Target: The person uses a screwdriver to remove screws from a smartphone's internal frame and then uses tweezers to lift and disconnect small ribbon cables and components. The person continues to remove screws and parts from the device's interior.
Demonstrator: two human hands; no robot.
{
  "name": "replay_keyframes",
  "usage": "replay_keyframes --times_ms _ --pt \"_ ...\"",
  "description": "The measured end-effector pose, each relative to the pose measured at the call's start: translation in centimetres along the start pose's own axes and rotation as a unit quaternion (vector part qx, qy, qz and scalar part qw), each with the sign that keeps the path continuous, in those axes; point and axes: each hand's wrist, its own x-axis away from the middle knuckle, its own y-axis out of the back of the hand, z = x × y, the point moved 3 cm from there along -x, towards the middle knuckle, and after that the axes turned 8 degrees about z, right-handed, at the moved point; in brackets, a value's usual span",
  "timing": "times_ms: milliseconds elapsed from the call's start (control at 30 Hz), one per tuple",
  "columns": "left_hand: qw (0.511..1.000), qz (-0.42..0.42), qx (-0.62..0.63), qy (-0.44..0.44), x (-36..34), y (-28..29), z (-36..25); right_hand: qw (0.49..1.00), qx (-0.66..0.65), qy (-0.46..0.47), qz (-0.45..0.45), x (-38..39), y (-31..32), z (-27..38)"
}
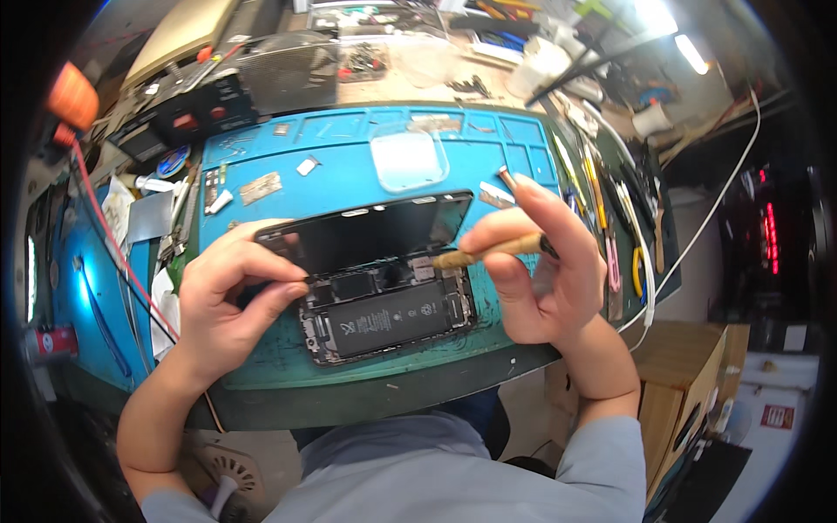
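Note:
An opened smartphone (384, 318) lies on the blue work mat, its black battery and inner parts showing. Its dark screen (370, 237) is tilted up along the far side. My left hand (231, 296) grips the screen's left edge, thumb and forefinger closed near the phone's corner. In my right hand (554, 270) a tan stick-shaped tool (488, 253) with a dark rear end is held between the fingers. Its tip is over the upper right of the phone's inside, by a small metal plate; whether it touches cannot be told.
A clear plastic container (408, 160) stands on the mat (331, 131) beyond the screen, with small parts around it. Hand tools (602, 200) and a white cable (737, 192) lie on the right. A black boxy device (183, 118) stands far left, near red and black wires (96, 192).

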Motion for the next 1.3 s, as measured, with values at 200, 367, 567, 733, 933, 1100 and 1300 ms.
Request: replay_keyframes --times_ms 200,367,567,733,933,1100,1300 --pt "0.999 0.003 0.041 0.027 0.8 0.4 0.7 0.999 0.03 0.026 0.008 0.1 -0.4 -0.5" --pt "0.999 -0.005 0.042 0.03 1.1 0.5 1.0 0.998 0.033 0.058 -0.016 -0.1 -1.1 -1.0" --pt "0.999 -0.011 0.036 0.03 1.0 0.4 0.6 0.998 0.026 0.062 -0.018 -0.1 -1.3 -1.0" --pt "0.998 -0.011 0.045 0.031 0.9 0.3 0.6 0.998 0.017 0.059 -0.013 -0.1 -1.2 -1.1" --pt "0.999 -0.008 0.037 0.03 0.9 0.5 0.6 0.998 0.027 0.063 -0.004 -0.1 -1.2 -1.1" --pt "0.998 -0.016 0.04 0.04 0.8 0.3 0.5 0.999 0.009 0.052 -0.006 -0.2 -1.3 -1.1" --pt "0.998 -0.014 0.041 0.038 1.0 0.4 0.6 0.999 -0.031 0.021 0.028 -0.9 -1.5 -0.7"
